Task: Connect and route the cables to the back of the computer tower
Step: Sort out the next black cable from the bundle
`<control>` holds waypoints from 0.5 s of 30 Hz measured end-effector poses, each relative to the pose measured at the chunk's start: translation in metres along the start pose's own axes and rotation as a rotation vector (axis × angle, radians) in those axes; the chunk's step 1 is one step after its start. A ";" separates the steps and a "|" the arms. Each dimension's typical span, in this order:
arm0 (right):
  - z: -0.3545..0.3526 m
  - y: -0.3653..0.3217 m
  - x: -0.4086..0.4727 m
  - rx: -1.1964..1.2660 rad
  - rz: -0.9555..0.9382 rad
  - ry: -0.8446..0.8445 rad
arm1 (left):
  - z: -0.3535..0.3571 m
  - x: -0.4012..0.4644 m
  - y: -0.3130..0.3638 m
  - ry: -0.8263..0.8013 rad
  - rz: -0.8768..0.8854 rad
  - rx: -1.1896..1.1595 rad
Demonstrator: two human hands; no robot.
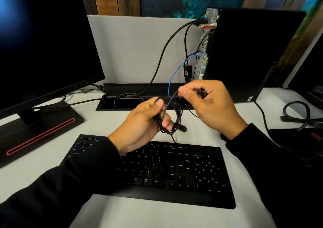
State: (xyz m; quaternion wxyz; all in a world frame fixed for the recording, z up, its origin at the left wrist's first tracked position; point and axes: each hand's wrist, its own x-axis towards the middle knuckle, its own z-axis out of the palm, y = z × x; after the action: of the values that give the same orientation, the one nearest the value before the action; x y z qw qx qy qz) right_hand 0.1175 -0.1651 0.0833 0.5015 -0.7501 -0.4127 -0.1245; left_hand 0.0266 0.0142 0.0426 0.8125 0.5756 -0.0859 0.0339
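My left hand (139,123) grips a coiled black cable (172,117) above the keyboard (157,171), while my right hand (209,103) pinches its free end. Behind, the computer tower (248,53) stands upright on the tabletop (104,128), with black cables (162,53) and a blue cable (173,77) plugged into its back. A monitor (43,44) stands at left.

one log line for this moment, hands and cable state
left hand: grips coiled black cable | right hand: pinches its free end | tower: blue cable plugged | phase: uncoiling
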 end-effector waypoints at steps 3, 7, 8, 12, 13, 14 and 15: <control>-0.001 0.013 -0.003 0.015 0.086 0.014 | -0.007 -0.001 0.005 0.019 -0.083 -0.171; 0.000 0.015 -0.004 0.032 0.113 -0.018 | -0.011 0.000 0.003 0.013 -0.152 -0.184; -0.001 0.012 -0.003 0.026 0.106 -0.027 | -0.013 0.000 0.004 0.001 -0.175 -0.173; 0.000 0.003 -0.004 0.257 0.199 -0.219 | -0.017 0.001 0.005 -0.042 -0.256 -0.174; 0.003 0.003 -0.006 0.385 0.267 -0.305 | -0.017 0.002 0.005 -0.038 -0.268 -0.188; 0.008 0.003 -0.009 0.513 0.328 -0.381 | -0.016 0.001 0.004 -0.030 -0.276 -0.202; 0.013 0.004 -0.011 0.609 0.368 -0.427 | -0.015 0.001 0.005 -0.014 -0.278 -0.203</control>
State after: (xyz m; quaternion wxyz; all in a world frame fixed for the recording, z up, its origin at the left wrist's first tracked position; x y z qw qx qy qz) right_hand 0.1107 -0.1597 0.0684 0.6176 -0.6377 -0.3844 0.2533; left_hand 0.0285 0.0298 0.0426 0.8628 0.4970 -0.0138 -0.0918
